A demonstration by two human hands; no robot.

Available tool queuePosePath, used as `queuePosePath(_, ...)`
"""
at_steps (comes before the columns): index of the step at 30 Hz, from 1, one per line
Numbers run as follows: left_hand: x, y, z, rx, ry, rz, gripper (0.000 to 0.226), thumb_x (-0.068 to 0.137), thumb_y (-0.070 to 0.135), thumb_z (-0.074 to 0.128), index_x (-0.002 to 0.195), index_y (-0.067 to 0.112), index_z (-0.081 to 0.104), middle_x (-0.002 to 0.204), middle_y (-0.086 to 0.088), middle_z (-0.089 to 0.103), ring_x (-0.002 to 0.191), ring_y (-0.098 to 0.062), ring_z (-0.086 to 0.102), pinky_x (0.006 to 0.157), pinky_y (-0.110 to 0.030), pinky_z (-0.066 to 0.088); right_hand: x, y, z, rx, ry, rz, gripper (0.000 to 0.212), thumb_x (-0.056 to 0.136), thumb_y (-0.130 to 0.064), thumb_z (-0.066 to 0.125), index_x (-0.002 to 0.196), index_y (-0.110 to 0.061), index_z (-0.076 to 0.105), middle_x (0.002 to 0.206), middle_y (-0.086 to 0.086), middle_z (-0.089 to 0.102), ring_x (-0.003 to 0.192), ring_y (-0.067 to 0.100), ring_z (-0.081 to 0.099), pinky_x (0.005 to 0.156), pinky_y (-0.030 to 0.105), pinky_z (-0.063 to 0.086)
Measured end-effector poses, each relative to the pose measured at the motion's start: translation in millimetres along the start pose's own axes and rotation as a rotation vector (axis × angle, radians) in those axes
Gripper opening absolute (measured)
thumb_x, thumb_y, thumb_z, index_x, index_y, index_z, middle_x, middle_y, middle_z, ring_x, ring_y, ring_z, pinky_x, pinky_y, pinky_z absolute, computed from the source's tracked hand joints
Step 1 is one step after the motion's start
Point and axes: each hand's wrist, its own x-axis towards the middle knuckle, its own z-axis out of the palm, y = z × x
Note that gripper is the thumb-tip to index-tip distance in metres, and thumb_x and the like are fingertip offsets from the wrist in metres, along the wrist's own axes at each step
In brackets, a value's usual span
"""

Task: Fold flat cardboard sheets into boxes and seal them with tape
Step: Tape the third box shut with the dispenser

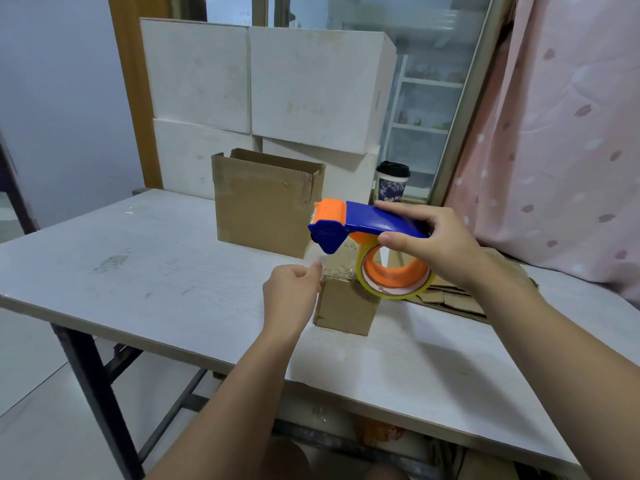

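A small brown cardboard box (346, 306) stands on the white table (138, 271), near its middle. My right hand (433, 244) grips the blue handle of a blue and orange tape dispenser (349, 225), held above the box with its clear tape roll (394, 275) hanging low. A strip of clear tape (337, 268) runs from the dispenser down over the box's top. My left hand (291, 296) pinches the free end of that strip at the box's upper left edge. Flat cardboard sheets (450, 299) lie to the right of the box.
A larger open brown box (266, 202) stands behind. White boxes (270, 88) are stacked at the back. A lidded paper cup (392, 181) sits at the back right. A pink curtain (561, 133) hangs on the right. The table's near edge is close to my body.
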Motion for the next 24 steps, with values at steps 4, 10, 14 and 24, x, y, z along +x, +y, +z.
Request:
queuePosePath(4, 7, -2, 2, -0.114, -0.044, -0.067, 0.042, 0.092, 0.030, 0.056, 0.056, 0.009, 0.065, 0.066, -0.008, 0.067, 0.075, -0.024, 0.061, 0.073, -0.035, 0.049, 1, -8, 0, -0.119, -0.018, -0.003, 0.062, 0.064, -0.063, 0.071, 0.121, -0.041, 0.062, 0.113, -0.024, 0.062, 0.106, -0.002, 0.056, 0.094, 0.022, 0.044)
queuePosePath(10, 19, -2, 0, -0.158, -0.067, -0.170, 0.037, 0.092, 0.028, 0.057, 0.058, 0.014, 0.060, 0.065, 0.000, 0.067, 0.087, -0.023, 0.066, 0.092, -0.042, 0.050, 4, -14, 5, -0.157, -0.006, -0.015, 0.049, 0.073, -0.051, 0.073, 0.119, -0.045, 0.061, 0.098, -0.040, 0.052, 0.092, -0.022, 0.049, 0.075, 0.001, 0.037)
queuePosePath(14, 21, 2, 0, -0.203, -0.067, -0.217, 0.041, 0.098, 0.028, 0.047, 0.061, 0.012, 0.052, 0.073, -0.004, 0.065, 0.083, -0.020, 0.064, 0.087, -0.039, 0.053, 4, -14, 7, -0.112, -0.013, -0.006, 0.050, 0.073, -0.051, 0.072, 0.121, -0.044, 0.060, 0.102, -0.037, 0.053, 0.095, -0.019, 0.050, 0.076, 0.003, 0.037)
queuePosePath(24, 25, -1, 6, -0.178, -0.106, -0.305, 0.035, 0.094, 0.023, 0.054, 0.061, 0.010, 0.053, 0.057, -0.002, 0.057, 0.078, -0.023, 0.060, 0.093, -0.044, 0.051, -3, -12, 8, -0.110, 0.020, -0.027, 0.066, 0.062, -0.066, 0.069, 0.123, -0.042, 0.060, 0.112, -0.021, 0.060, 0.105, -0.010, 0.050, 0.078, 0.003, 0.038)
